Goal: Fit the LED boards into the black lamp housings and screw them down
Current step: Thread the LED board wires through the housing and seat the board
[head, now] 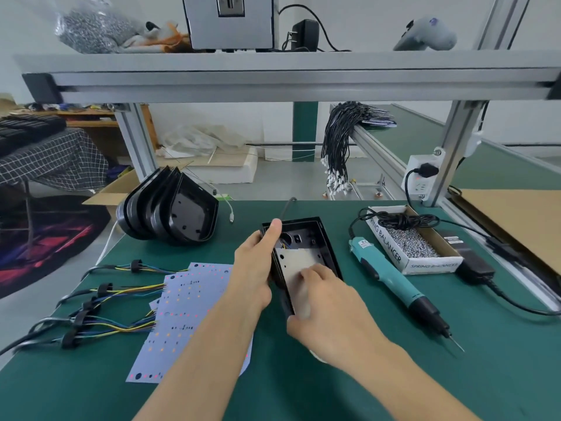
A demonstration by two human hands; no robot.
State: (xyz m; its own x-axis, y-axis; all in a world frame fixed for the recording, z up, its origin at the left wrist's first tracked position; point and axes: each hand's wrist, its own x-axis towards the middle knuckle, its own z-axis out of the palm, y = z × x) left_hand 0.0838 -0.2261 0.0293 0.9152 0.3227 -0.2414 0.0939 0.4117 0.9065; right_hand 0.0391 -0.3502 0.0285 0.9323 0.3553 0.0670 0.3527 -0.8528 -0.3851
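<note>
My left hand [254,268] grips the black lamp housing's [326,247] left wall, thumb hooked over its far rim, while my right hand's [329,305] curled fingers press the LED board [293,264] inside, long axis running away from me

The right hand [326,302] covers the near part of the LED board [296,262] inside the black lamp housing [315,238], so the near end of the board is not visible. The left hand [258,265] hides the left wall of the housing. Both forearms hide part of the spare LED boards [185,302] on the surface [394,375]. The wire ends are cut off at the left edge. The right hand's fingers [312,273] are blurred.
</note>
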